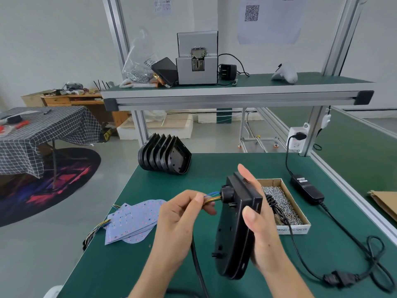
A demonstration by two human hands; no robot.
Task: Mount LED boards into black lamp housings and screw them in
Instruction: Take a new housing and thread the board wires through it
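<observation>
Black lamp housing point(236, 229), rigid, clamped edgewise in right hand point(261, 222); left hand point(182, 214) fingers pinch limp wires point(211, 195), centre frame.

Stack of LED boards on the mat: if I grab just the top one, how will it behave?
The LED boards look thin and flat, so probably light and slightly flexible. They lie fanned out, so likely to slide over each other. Their wires trail together off the left edge and may snag or drag neighbours.

Head-worn wide view, forward and down, close over green workbench point(150, 181).
</observation>
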